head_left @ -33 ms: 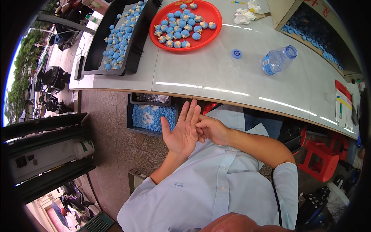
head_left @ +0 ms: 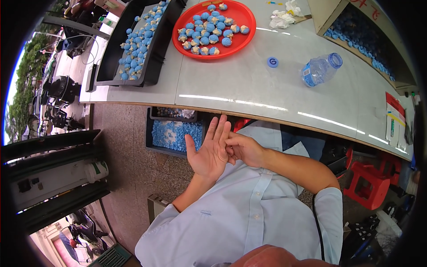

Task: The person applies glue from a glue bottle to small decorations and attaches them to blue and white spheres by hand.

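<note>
My left hand (head_left: 208,153) is held palm up in front of my shirt, just below the table's near edge. Its thumb and several fingers are stretched apart, with nothing on the palm. My right hand (head_left: 245,150) comes in from the right, fingers curled against the outer edge of the left hand. It appears to grip the left little finger, which is mostly hidden. Beyond the hands, on the grey-white table (head_left: 231,82), a red round tray (head_left: 242,41) holds many blue-and-cream balls (head_left: 204,40). A long black crate (head_left: 152,76) of similar balls stands left of it.
A clear plastic bottle (head_left: 318,71) lies near a blue cap (head_left: 272,62). Crumpled tissue (head_left: 282,18) sits at the back. A bin of blue pieces (head_left: 356,40) stands at far right. Under the table edge is a dark tub (head_left: 171,150); a red stool (head_left: 367,184) is at right.
</note>
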